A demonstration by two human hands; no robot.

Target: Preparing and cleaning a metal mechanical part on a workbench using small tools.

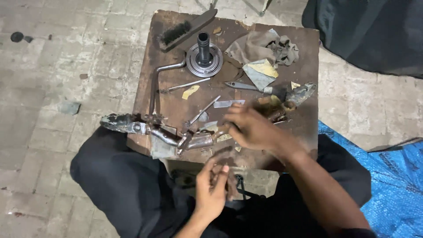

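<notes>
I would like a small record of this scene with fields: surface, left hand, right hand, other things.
surface: small brown wooden table on a paved floor
left hand: near the table's front edge, fingers closed on a small dark piece, blurred
right hand: over the table, at a greasy metal part
other things: brush, round metal hub with shaft, rag, blue tarp

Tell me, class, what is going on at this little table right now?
A person sits at a small wooden table strewn with greasy metal parts. The right hand reaches over the near edge, touching a long, dirty metal part lying there; the motion blurs it, so the grip is unclear. The left hand, below the table edge, holds a small dark piece, too blurred to identify. Further back stand a round metal hub with an upright shaft, a brush and rags.
</notes>
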